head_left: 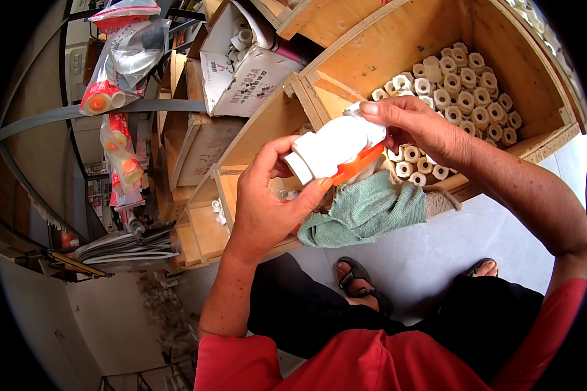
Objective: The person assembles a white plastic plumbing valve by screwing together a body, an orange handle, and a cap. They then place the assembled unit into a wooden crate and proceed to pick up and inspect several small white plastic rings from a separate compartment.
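Observation:
A white plastic ball valve (336,146) with an orange lever handle (357,164) is held up between my two hands. My left hand (262,199) is closed around its round white end, the thumb along the underside near the handle. On the far end, my right hand (414,124) grips with the thumb on top and the fingers curled beneath, partly hidden. Just below the valve, a green cloth (372,208) drapes over the front edge of a wooden bin (365,49). Many white hex-ended plastic fittings (466,98) lie in that bin, beyond my right hand.
More wooden compartments (205,231) run to the left, one with a few small white pieces. A cardboard box (251,78) of white fittings stands behind them. Plastic-bagged parts (120,65) hang at the far left. My sandalled feet (362,283) are on the pale floor below.

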### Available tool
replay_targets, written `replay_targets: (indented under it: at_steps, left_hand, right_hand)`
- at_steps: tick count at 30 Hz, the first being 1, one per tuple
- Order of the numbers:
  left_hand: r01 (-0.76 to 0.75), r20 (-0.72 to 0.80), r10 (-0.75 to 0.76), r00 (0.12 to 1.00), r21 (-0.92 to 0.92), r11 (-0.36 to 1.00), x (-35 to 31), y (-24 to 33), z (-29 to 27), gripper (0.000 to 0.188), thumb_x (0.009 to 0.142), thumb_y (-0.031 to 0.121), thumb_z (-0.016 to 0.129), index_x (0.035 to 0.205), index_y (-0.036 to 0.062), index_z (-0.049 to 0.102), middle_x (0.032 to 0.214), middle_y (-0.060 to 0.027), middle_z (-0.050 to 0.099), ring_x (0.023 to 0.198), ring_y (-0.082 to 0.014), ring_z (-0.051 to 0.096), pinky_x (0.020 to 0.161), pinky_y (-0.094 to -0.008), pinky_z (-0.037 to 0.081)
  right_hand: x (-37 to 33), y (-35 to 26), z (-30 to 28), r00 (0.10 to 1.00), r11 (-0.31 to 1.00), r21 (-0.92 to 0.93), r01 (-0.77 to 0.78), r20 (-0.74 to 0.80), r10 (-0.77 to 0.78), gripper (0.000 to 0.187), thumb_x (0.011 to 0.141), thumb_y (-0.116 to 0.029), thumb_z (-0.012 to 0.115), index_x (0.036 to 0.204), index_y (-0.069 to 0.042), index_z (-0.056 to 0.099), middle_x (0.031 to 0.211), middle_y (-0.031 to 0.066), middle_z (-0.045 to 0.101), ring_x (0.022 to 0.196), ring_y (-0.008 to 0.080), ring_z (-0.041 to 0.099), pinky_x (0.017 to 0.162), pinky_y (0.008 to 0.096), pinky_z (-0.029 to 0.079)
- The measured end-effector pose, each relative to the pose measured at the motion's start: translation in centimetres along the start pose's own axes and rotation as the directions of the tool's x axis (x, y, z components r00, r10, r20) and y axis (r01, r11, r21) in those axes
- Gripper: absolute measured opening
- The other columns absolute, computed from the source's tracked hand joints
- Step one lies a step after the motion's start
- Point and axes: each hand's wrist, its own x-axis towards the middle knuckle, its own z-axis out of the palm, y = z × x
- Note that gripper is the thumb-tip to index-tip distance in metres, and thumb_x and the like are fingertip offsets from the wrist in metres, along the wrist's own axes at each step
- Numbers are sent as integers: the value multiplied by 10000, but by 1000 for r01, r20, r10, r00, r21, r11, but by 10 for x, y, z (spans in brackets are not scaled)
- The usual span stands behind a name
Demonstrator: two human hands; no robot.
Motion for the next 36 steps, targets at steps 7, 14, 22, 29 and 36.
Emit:
replay_targets:
  at_steps: [7, 14, 22, 29, 36]
  left_hand:
    - [216, 111, -201, 973, -143, 966, -2, -3, -6, 376, 834, 228, 724, 1070, -31, 589, 924, -63, 640, 828, -124, 595, 751, -272, 491]
    - [-103, -68, 105, 992, 41, 994, 4, -1, 4, 444, 781, 48, 740, 1177, 4, 542, 1013, -56, 602, 915, -152, 609, 817, -276, 508]
    - [256, 156, -222, 963, -252, 933, -1, -12, -13, 396, 1021, 346, 443, 1187, 1, 547, 969, -54, 600, 837, -90, 548, 745, -239, 452]
    - [-16, -42, 11, 999, -109, 994, 2, -10, 1, 459, 938, 297, 597, 1282, 15, 484, 1016, -71, 615, 912, -106, 557, 819, -277, 457]
    - [129, 72, -116, 991, -219, 967, 2, -14, -1, 441, 917, 278, 620, 1238, 6, 486, 987, -61, 623, 877, -118, 578, 807, -276, 455]
  right_hand:
    - [1, 1, -1, 1000, 1000, -4, 9, 16, -9, 608, 838, -567, 625, 1040, 7, 622, 786, 28, 581, 676, 80, 510, 645, 221, 454]
    - [0, 0, -1, 1000, 1000, 24, 5, -12, -5, 599, 813, -554, 661, 1038, -2, 614, 792, 30, 577, 688, 85, 524, 651, 221, 460]
    - [0, 0, -2, 1000, 1000, -4, 0, -17, 0, 612, 805, -562, 667, 1046, -2, 614, 778, 26, 568, 681, 84, 518, 648, 222, 456]
    - [-1, 0, 0, 999, 1000, 9, 15, -32, -15, 613, 821, -568, 649, 1058, -3, 623, 776, 20, 565, 679, 82, 507, 645, 221, 446]
    - [0, 2, 0, 999, 1000, -14, 0, -46, -1, 615, 819, -574, 647, 1022, 6, 624, 764, 31, 561, 657, 84, 497, 631, 217, 439]
